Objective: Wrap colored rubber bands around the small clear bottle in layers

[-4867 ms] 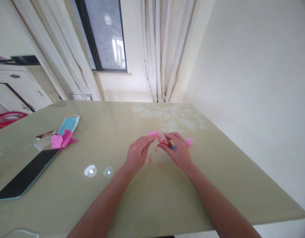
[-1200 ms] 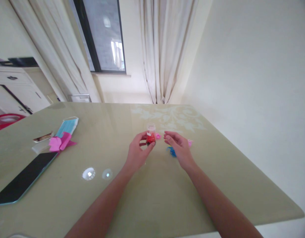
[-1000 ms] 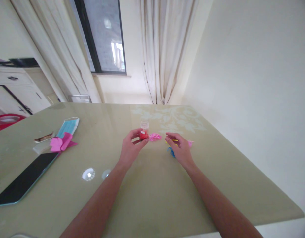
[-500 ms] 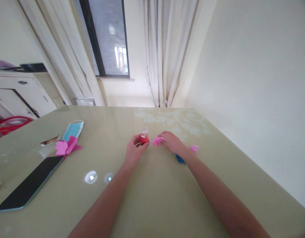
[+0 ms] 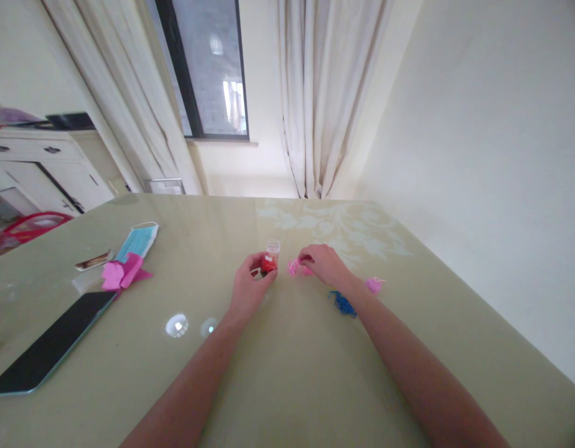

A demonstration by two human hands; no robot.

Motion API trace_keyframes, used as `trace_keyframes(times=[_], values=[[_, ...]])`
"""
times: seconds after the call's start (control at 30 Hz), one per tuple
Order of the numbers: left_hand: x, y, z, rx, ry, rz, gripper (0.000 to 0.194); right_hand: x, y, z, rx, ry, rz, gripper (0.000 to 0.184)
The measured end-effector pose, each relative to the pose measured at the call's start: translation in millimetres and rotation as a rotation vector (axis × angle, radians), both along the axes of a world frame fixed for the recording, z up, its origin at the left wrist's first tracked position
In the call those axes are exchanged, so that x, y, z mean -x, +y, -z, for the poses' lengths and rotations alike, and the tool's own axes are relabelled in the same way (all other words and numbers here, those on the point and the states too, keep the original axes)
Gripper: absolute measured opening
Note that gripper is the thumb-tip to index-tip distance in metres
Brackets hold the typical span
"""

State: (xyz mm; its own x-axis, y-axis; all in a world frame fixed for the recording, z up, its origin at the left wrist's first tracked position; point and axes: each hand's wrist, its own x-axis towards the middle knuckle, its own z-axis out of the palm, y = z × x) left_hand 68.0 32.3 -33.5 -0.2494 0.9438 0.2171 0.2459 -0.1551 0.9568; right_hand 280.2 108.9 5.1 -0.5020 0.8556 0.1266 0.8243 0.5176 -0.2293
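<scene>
My left hand (image 5: 252,280) is closed around a small clear jar (image 5: 272,249), upright at mid-table with red material inside it. To the right, my right hand (image 5: 325,261) pinches a bright pink tangle of strands (image 5: 295,268), which looks like thin elastic bands or thread. Part of this bundle hides behind the fingers. Beside my right forearm lies a blue tangle of strands (image 5: 343,303), partly covered by the arm. Just past that forearm sits a paler pink bundle (image 5: 374,285).
On the left of the glossy table (image 5: 278,373) lie a blue face mask (image 5: 139,241), pink paper (image 5: 124,272), a small brown-and-white item (image 5: 92,260) and a dark flat tablet-like slab (image 5: 54,342). A wall borders the table's right side.
The view has shifted slightly. My right hand has risen a little off the pink strands, with its fingertips drawn together, and the bundle looks looser. My left hand still holds the jar.
</scene>
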Motion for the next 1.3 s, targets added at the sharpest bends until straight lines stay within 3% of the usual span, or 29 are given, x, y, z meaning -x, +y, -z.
trace_keyframes(times=[0.17, 0.33, 0.47, 0.63, 0.8, 1.0, 1.2, 1.3], values=[[15, -4, -4.1, -0.050, 0.259, 0.055, 0.040, -3, 0, -12.1, 0.004, 0.165, 0.028, 0.014], [21, -4, -1.8, -0.125, 0.461, 0.003, 0.037, -8, 0, -17.9, 0.085, 0.380, 0.037, 0.008], [18, -5, -3.3, -0.142, 0.536, -0.035, 0.037, -15, -1, -25.6, 0.184, 0.601, 0.022, 0.006], [13, -8, -7.4, -0.179, 0.547, -0.037, 0.038, -9, -9, -34.9, 0.263, 0.783, -0.052, 0.018], [10, -11, -7.7, -0.216, 0.527, -0.041, 0.040, 5, -18, -35.6, 0.241, 0.767, -0.098, 0.017], [8, -15, -9.1, -0.256, 0.655, -0.073, 0.040, 9, -21, -37.0, 0.091, 0.539, -0.043, 0.004], [9, -15, -8.9, -0.275, 0.740, -0.079, 0.038, 5, -23, -42.9, 0.183, 0.523, -0.149, 0.014], [9, -15, -9.2, -0.281, 0.743, -0.080, 0.038, 6, -24, -43.7, 0.203, 0.579, -0.120, 0.011]])
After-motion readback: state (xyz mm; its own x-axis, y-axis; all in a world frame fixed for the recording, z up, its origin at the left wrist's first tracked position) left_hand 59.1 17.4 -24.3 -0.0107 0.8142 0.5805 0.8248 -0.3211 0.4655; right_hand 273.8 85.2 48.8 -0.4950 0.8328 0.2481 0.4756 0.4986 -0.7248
